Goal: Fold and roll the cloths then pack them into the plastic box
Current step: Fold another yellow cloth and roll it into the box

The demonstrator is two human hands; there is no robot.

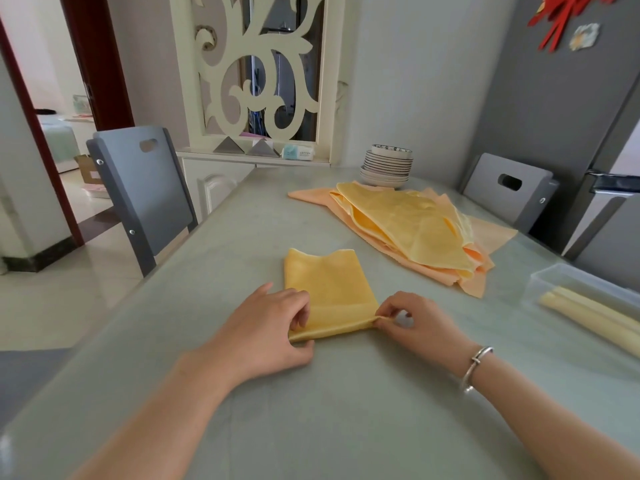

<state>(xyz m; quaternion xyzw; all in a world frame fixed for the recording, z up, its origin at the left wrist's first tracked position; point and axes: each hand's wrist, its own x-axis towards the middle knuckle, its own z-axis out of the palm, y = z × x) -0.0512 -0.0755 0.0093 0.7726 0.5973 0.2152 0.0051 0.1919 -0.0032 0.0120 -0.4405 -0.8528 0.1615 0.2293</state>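
Left hand: fingers curled over the near left corner of the folded yellow cloth, thumb tucked under the rolled edge; gripping it.
Right hand: fingers pinching the near right corner of the same cloth, thumb and forefinger closed on the rolled edge; a bracelet sits on that wrist.
Key relation: the cloth lies flat on the counter and stretches straight away from the fingers; the thin roll just begun at its near edge runs crosswise, from one hand to the other; both hands are equally near, one at each end, so the roll would, as I judge it, have to travel forward, away from the person.
Cloth look: a folded rectangle, warm yellow, smooth with slight waves at the far edge; the near edge is turned up into a narrow tube (only a first turn or so, by the look of it).
Step in hand: start of rolling; most of the cloth's length is still flat beyond the fingers.
Pile of cloths: beyond the right fingers and to their right; yellow and orange pieces loosely heaped, not yet folded.
Plastic box: well off to the right of the right fingers; clear; two pale rolled cloths lie in it.
Stack of plates: far beyond the pile, a bowl on top.
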